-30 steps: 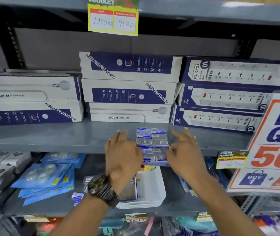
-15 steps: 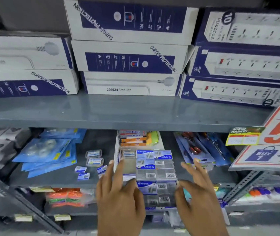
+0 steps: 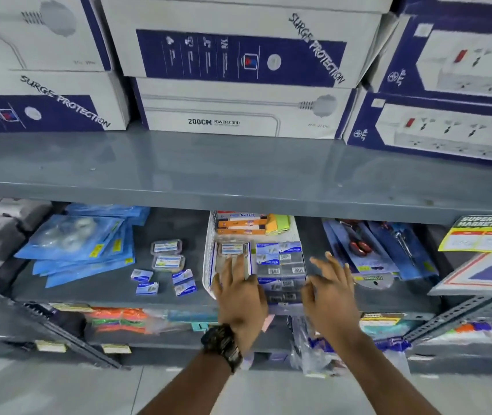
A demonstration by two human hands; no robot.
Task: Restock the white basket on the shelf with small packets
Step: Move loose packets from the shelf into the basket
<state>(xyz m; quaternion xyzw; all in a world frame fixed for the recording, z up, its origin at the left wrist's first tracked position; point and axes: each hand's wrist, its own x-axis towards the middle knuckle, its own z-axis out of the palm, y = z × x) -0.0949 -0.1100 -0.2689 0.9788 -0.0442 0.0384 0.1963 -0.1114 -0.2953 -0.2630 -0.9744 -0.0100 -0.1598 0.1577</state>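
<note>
The white basket [image 3: 208,259] stands on the lower shelf under the grey upper shelf. Orange and green packs lie at its back, and a clear packet sits on its left side. A stack of small blue-and-grey packets [image 3: 280,265] rests low in the basket's right half, its front end at the shelf edge. My left hand [image 3: 238,298], with a watch on the wrist, presses the stack's left side, its fingers reaching over the clear packet. My right hand [image 3: 333,298] is against the stack's right side with its fingers spread.
Loose small packets [image 3: 164,277] lie on the shelf left of the basket, beside blue blister packs [image 3: 77,247]. Carded scissors [image 3: 373,250] lie to the right, near a yellow price label [image 3: 484,235]. Power-strip boxes [image 3: 238,112] fill the upper shelf [image 3: 238,175].
Both hands carried the packet stack down from the upper shelf's front edge to the lower shelf and into the white basket. The view has tilted down and closer.
</note>
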